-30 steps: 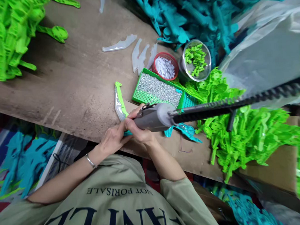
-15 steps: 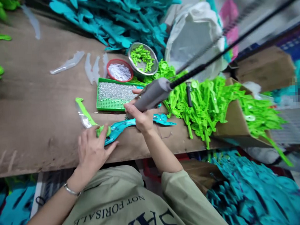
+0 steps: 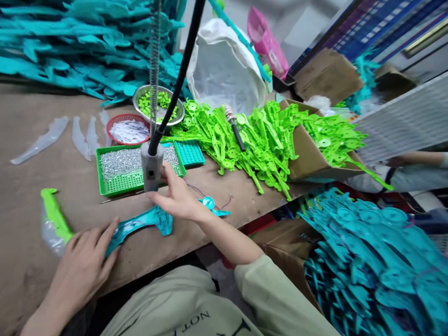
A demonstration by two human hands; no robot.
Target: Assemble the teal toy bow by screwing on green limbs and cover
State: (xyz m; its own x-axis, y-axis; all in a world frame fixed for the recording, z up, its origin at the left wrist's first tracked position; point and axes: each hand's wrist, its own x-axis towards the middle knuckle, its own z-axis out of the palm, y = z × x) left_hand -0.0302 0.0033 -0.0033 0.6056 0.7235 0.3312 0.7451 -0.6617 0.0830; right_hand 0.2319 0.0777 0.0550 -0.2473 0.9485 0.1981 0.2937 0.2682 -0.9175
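My left hand [image 3: 81,261] is closed over the left end of a long teal plastic piece [image 3: 137,222], pressing it to the table. Its fingers partly hide a bright green curved piece [image 3: 57,215] with clear plastic along it, which sticks out beyond the hand. With thumb in front and fingers behind, my right hand [image 3: 178,194] grips the lower part of a grey electric screwdriver [image 3: 151,166]. The screwdriver stands upright over the teal piece, on a black cord beside a coiled spring. Its tip is hidden behind the hand.
Beyond the hands sit a green tray [image 3: 109,185] of small metal screws, a red basket [image 3: 109,131] of white pieces and a metal bowl [image 3: 180,113] of green bits. Green parts [image 3: 241,142] heap to the right. Teal parts pile at back left and lower right.
The view has swung right. The screwdriver has gone from slanted to upright, still in my right hand. My left hand stays on the teal piece, whose right end now shows more.
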